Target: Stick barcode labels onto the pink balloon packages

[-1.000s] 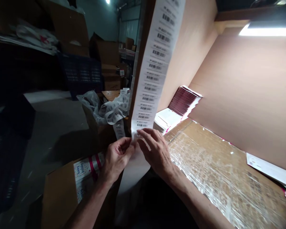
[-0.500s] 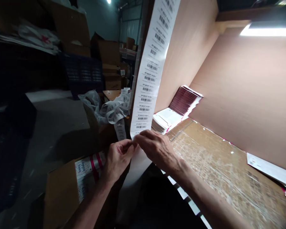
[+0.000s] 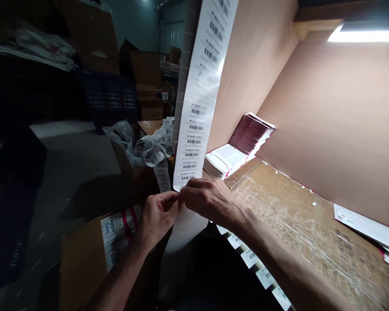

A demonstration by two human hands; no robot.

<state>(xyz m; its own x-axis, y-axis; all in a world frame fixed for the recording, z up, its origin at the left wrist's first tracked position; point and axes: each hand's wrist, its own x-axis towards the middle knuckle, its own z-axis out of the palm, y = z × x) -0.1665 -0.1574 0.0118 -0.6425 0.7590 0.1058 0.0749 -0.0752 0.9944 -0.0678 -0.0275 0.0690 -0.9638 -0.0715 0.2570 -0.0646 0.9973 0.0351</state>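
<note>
My left hand [image 3: 157, 218] pinches the edge of the label strip [image 3: 194, 138] between thumb and bent forefinger, near the middle of the frame. My right hand [image 3: 210, 198] grips the same spot, its fingertips gathered against the left's; whether they have a label or its backing between them, I cannot tell. A second ago those right fingers lay spread across the printed face; now they are curled in tight, which I take as a finer hold for working one label's edge. From my grip the strip climbs to the top of the frame, barcodes showing, and its pale blank length hangs below.

Under my right forearm, a row of loose labels [image 3: 249, 258], hidden a second ago, now shows along the worktop's edge. Right of centre stand folded cards [image 3: 251, 134], beyond the film-covered worktop [image 3: 291, 211]. Left of centre lie tangled labels [image 3: 157, 149] beside a clear bag [image 3: 121, 131]; at lower left, a cardboard box [image 3: 81, 255].
</note>
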